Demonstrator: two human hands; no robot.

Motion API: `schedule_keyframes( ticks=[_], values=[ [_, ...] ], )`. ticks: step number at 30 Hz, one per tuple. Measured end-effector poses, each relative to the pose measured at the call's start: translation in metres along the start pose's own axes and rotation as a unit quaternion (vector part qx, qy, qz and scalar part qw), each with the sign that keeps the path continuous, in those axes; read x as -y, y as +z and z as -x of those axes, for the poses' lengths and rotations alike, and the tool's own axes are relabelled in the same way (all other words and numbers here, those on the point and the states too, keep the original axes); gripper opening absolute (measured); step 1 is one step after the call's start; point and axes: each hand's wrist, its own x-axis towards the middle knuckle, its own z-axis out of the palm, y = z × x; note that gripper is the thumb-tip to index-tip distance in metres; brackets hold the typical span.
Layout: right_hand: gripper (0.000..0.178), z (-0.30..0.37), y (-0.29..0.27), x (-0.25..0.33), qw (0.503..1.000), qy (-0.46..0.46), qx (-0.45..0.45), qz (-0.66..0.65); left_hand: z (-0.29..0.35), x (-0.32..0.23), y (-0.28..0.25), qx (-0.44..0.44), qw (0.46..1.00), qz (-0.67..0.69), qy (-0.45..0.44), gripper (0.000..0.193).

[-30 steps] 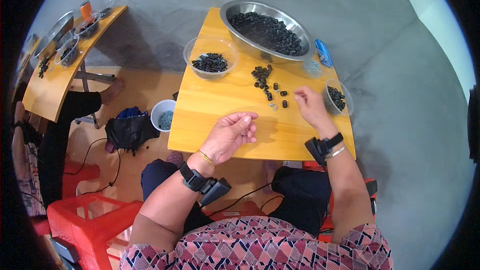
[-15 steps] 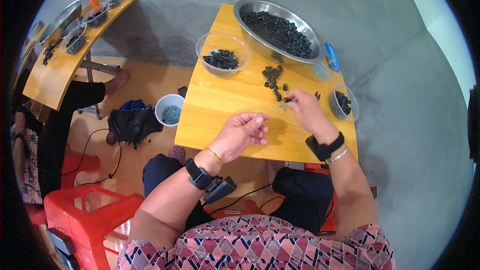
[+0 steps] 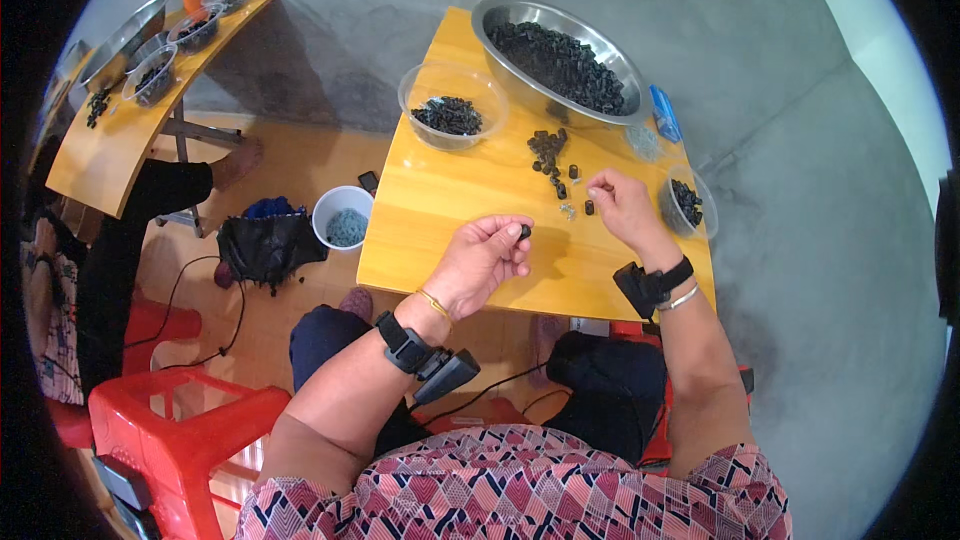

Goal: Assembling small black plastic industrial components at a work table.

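Observation:
A small black cylindrical piece (image 3: 524, 232) is pinched between the thumb and index finger of my left hand (image 3: 478, 262), above the near part of the table. My right hand (image 3: 630, 208) is over the table farther right, its fingertips closed together; whatever they hold, if anything, is hidden. Just beside those fingertips lies a single black piece (image 3: 590, 208). A loose pile of black pieces (image 3: 547, 148) spreads on the table beyond my hands, with a few tiny clear bits (image 3: 568, 210) at its near end.
A large steel bowl (image 3: 632, 70) of black pieces stands at the back. Clear plastic tubs with black pieces stand left (image 3: 405, 100) and right (image 3: 708, 215). A blue packet (image 3: 663, 112) lies near the far right edge. A white bucket (image 3: 318, 220) and red stool (image 3: 180, 420) are left.
A black piece now shows in my left fingertips, which showed none before. My right hand has shifted slightly right and away from me, and a black piece lies beside it.

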Motion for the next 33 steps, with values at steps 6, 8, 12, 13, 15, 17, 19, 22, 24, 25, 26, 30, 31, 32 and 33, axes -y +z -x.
schedule_keyframes(
  ticks=[6, 8, 12, 13, 15, 17, 19, 22, 24, 25, 26, 30, 31, 32, 33],
  values=[
    [0.008, -0.016, 0.006, -0.026, 0.997, 0.007, 0.023, 0.069, 0.000, 0.000, 0.000, -0.005, 1.000, 0.003, -0.002, 0.016],
    [0.010, -0.022, 0.009, -0.021, 0.995, -0.020, 0.056, 0.084, 0.000, 0.000, -0.001, -0.005, 1.000, -0.019, 0.000, 0.016],
    [0.011, -0.028, 0.019, -0.027, 0.991, -0.027, 0.064, 0.113, 0.001, -0.002, 0.001, -0.005, 0.999, -0.031, -0.019, 0.015],
    [0.010, -0.030, 0.019, -0.026, 0.987, -0.009, 0.083, 0.134, 0.001, -0.001, 0.001, 0.003, 0.999, -0.027, -0.016, 0.015],
    [0.010, -0.030, 0.019, -0.025, 0.983, 0.010, 0.103, 0.153, 0.000, -0.001, 0.000, 0.011, 1.000, -0.022, -0.015, 0.015],
    [0.009, -0.029, 0.019, -0.024, 0.984, 0.010, 0.104, 0.144, 0.000, 0.000, 0.000, 0.004, 1.000, -0.024, -0.012, 0.015],
    [0.009, -0.030, 0.021, -0.030, 0.985, 0.018, 0.104, 0.132, -0.002, 0.000, 0.000, 0.006, 1.000, -0.025, -0.006, 0.014],
    [0.008, -0.029, 0.019, -0.031, 0.988, 0.017, 0.093, 0.120, -0.002, 0.001, -0.002, 0.011, 1.000, -0.025, 0.000, 0.014],
    [0.008, -0.026, 0.016, -0.025, 0.989, 0.008, 0.082, 0.119, -0.003, 0.000, -0.002, 0.013, 1.000, -0.025, 0.001, 0.014],
    [0.007, -0.022, 0.013, -0.014, 0.997, -0.003, 0.056, 0.059, -0.001, 0.000, -0.002, 0.011, 1.000, -0.018, -0.003, 0.014],
    [0.007, -0.017, 0.011, -0.002, 0.999, -0.015, 0.031, -0.003, 0.000, 0.000, -0.002, 0.008, 1.000, -0.011, -0.006, 0.014],
    [0.009, 0.009, 0.008, 0.036, 0.960, 0.069, 0.075, -0.261, 0.000, 0.000, -0.003, 0.020, 1.000, -0.001, 0.002, 0.016],
    [0.009, 0.013, 0.010, 0.040, 0.959, 0.069, 0.077, -0.263, -0.001, 0.000, -0.003, 0.025, 1.000, 0.003, 0.001, 0.017],
    [0.010, 0.017, 0.011, 0.046, 0.944, 0.074, 0.084, -0.310, -0.001, 0.000, -0.005, 0.030, 1.000, 0.006, 0.001, 0.017],
    [0.011, 0.021, 0.013, 0.051, 0.927, 0.078, 0.091, -0.356, 0.000, 0.000, -0.006, 0.027, 1.000, 0.006, 0.002, 0.017]
  ],
)
